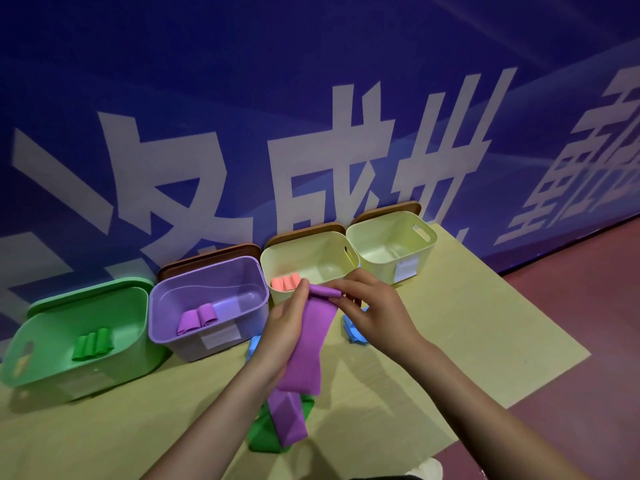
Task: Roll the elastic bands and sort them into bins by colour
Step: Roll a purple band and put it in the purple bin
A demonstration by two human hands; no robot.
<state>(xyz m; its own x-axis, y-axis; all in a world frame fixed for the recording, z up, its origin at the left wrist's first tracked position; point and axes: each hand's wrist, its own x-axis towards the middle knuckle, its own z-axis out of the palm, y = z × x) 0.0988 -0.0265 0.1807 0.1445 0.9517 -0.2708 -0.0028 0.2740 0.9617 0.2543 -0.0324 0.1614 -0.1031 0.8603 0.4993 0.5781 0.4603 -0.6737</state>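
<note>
Both hands, left hand (287,327) and right hand (372,308), pinch the rolled top of the purple band (311,341) above the worktop (450,341) (its tail hangs limp); it looks light, soft, stretchy, best held at the roll's ends

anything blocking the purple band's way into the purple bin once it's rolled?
Nothing visible. Both hands, left and right, hold the purple band just right of the purple bin. The bin is open-topped, with rolled purple bands at its left and bare floor beside them.
</note>
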